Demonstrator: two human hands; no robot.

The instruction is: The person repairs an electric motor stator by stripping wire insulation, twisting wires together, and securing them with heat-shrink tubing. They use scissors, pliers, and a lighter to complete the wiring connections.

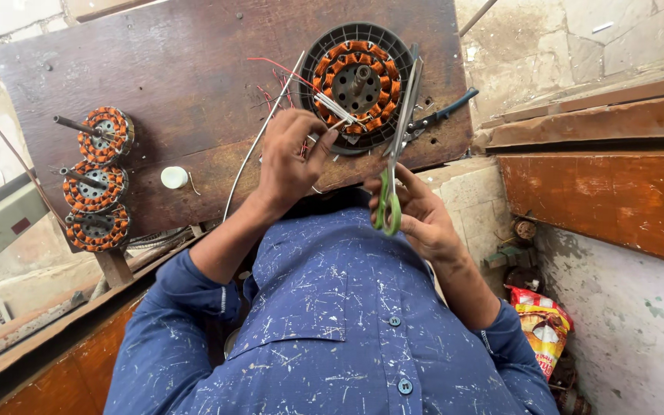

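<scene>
A blue button shirt flecked with white is seen nearest the camera. Just past it, green-handled metal scissors are held in the right hand, with the fingers curled shut through the loops and the blades pointed up at the work. A thin white sleeved wire is pinched between the thumb and fingertips of the left hand, which is closed on it. The wire is led to the round fan winding with orange copper coils in a black ribbed housing, which is set on the dark wooden board, right in front of both hands. For a clean cut, the wire is best kept tight and the blades kept off the orange coils. Black-handled pliers are laid beside the housing. Three smaller orange coil windings and a small white cap are found on the board's left side
</scene>
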